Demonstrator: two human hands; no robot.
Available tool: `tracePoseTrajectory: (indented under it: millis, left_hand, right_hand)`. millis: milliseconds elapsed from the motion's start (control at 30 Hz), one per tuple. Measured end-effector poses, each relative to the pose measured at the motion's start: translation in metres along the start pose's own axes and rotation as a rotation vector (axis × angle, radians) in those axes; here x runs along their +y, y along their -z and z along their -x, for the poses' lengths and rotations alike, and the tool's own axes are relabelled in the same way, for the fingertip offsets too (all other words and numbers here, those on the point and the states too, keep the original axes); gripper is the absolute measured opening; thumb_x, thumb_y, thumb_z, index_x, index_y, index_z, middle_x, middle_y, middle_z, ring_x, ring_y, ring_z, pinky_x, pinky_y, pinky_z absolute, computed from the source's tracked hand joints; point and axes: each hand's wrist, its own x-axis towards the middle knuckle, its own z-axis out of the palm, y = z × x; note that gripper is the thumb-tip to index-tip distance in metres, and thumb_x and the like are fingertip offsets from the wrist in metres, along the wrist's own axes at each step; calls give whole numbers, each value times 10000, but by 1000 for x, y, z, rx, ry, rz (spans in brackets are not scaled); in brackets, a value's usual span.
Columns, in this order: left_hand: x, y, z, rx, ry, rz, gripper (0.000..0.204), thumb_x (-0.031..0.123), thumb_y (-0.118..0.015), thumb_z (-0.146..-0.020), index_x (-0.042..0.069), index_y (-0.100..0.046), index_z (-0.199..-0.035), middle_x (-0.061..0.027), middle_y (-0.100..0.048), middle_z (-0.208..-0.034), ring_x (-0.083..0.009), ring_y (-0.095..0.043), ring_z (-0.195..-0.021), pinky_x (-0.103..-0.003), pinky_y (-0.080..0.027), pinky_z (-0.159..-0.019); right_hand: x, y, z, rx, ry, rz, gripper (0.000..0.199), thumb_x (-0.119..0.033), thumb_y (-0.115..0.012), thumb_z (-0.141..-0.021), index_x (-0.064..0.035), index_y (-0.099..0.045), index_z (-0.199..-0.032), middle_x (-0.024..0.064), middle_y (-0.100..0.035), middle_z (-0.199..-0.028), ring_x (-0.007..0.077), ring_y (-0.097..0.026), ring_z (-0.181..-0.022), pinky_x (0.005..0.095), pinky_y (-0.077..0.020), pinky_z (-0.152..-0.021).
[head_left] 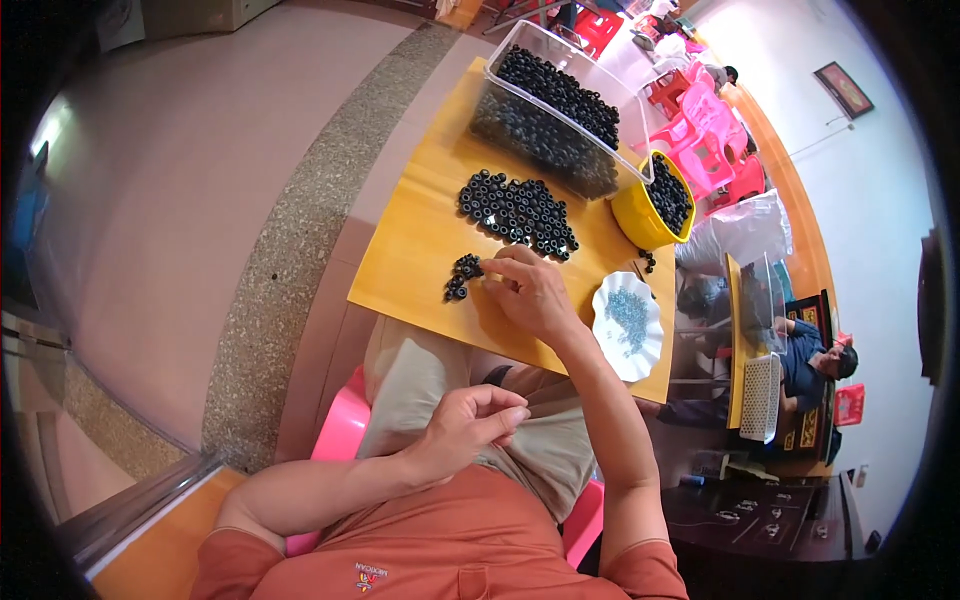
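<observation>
On the wooden table, my right hand (532, 292) reaches to a small group of black ring-shaped parts (457, 283). Its thumb and forefinger are bent together at the edge of that group; what lies between the fingertips is too small to make out. Over my lap, my left hand (470, 430) is closed in a pinch, and I cannot make out anything in it. Beyond the right hand, more black ring-shaped parts (515, 212) are spread in one layer. A white scalloped dish (645, 362) with small clear bluish pieces (627, 318) stands right of my right forearm.
A clear plastic bin (560, 110) full of black parts stands at the table's far end. Beside it is a yellow tub (632, 215), also filled. Pink chairs (705, 135) stand beyond. At the right, another person (803, 365) sits by a second table (735, 340).
</observation>
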Motion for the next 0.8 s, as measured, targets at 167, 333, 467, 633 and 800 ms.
tracePoseTrajectory:
  millis: [167,333,467,633,800]
  left_hand:
    - [2,-1,0,-1,7,-4,196,136,-631,-918,-5,-635,-1053,-45,-669,-956,-61,-593,-770,-207,-518,-705]
    - [2,-1,0,-6,-5,2,199,137,-639,-911,-7,-635,-1048,-43,-667,-947,-64,-592,-759,-208,-517,-698]
    - [2,-2,1,-8,-10,-2,200,136,-640,-911,-11,-635,-1046,-43,-666,-943,-66,-592,-753,-208,-517,-694]
    - [0,-1,0,0,-11,-16,198,128,-635,-913,-15,-628,-1050,-48,-669,-934,-69,-593,-736,-210,-519,-681]
    - [-2,0,0,-9,-28,-16,195,127,-634,-914,-16,-627,-1047,-51,-671,-928,-70,-594,-726,-212,-521,-673]
  right_hand:
    - [-1,-2,1,24,1,40,195,-108,-703,-782,-61,-715,-971,69,-648,-992,197,-633,-674,299,-515,-628]
    - [1,-3,4,55,-63,-90,180,-103,-706,-791,-23,-699,-953,67,-650,-990,166,-629,-655,270,-503,-606]
    - [-2,-1,4,55,-68,-56,196,-91,-708,-791,-22,-693,-973,68,-650,-993,147,-624,-644,262,-495,-588]
    - [-3,-3,3,36,-56,67,225,-147,-676,-824,-31,-681,-1017,82,-647,-1012,214,-633,-701,316,-496,-644]
    - [-2,-4,2,36,-35,80,223,-158,-668,-826,-33,-683,-1010,87,-646,-1008,234,-633,-717,324,-497,-662]
